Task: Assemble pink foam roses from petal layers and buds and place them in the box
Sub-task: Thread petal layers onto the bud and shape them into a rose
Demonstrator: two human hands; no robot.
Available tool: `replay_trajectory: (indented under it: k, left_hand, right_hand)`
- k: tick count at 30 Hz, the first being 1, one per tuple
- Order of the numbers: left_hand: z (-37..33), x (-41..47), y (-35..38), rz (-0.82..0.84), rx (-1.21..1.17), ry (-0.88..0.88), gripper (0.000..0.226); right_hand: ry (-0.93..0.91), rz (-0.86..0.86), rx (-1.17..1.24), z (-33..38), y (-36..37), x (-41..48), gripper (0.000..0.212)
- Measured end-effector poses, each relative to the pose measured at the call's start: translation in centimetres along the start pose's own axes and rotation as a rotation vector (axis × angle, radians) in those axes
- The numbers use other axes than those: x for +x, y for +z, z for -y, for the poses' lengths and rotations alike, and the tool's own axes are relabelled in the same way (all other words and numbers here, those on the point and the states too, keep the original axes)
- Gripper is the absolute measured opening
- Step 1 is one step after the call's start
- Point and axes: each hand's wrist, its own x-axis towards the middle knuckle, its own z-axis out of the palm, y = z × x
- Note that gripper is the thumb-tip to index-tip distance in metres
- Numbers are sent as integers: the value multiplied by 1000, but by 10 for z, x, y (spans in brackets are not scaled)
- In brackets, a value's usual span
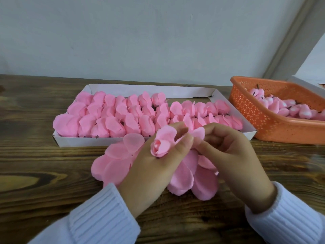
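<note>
Pink foam fills both hands: the left hand (158, 166) pinches a small pink foam rose bud (159, 147) with a petal layer wrapped partly around it, while the right hand (226, 148) closes its fingertips on a loose petal (198, 133) at the bud's side. This looks like the wrapping step, mid-rose. Just beneath the grip lies a heap of flat pink foam petal layers (112, 166) on the dark wooden table (44, 164). Beyond it sits the shallow white cardboard box (84, 141), nearly full of finished roses (112, 117); farther right, an orange perforated plastic basket (260, 117) holds spare buds. Next, the petal probably needs pressing snug before boxing.
</note>
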Motion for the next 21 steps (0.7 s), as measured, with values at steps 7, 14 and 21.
replay_trajectory:
  k: [7, 14, 21]
  left_hand:
    - [-2, 0, -1, 73, 15, 8, 36]
    - [-4, -2, 0, 177, 48, -22, 30]
    - [-4, -3, 0, 168, 96, 31, 27]
  right_hand:
    - [-232, -50, -174, -2, 0, -3, 7]
    - [-378, -110, -302, -1, 1, -4, 9]
    - [-412, 6, -234, -2, -1, -2, 5]
